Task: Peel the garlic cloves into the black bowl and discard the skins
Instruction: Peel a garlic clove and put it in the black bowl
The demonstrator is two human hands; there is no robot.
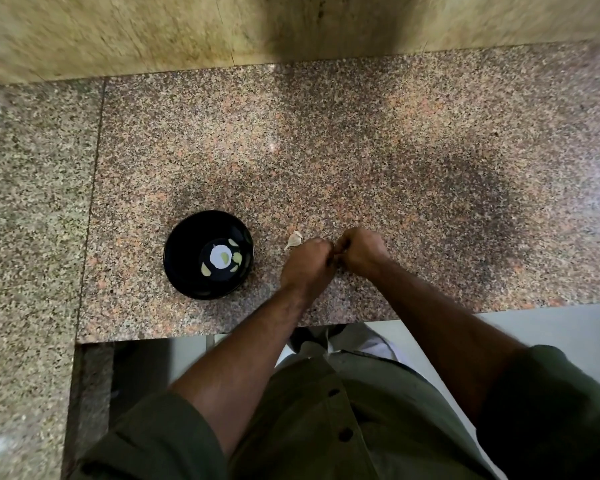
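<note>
**Peeling under way beside the bowl**

Your olive shirt (326, 427) fills the bottom of the frame; above it your left hand (307, 263) and right hand (361, 251) meet, knuckles up and fingers curled, just right of centre. Both seem to pinch something between them, probably a clove, but it is hidden.

Risks: a slippery clove could pop from your fingers and roll over the table (395, 150) edge; loose skin could drift into the black bowl (184, 261), just left of your hands.

That bowl holds several peeled cloves (237, 258). One unpeeled garlic clove (294, 240) lies touching your left hand.
</note>
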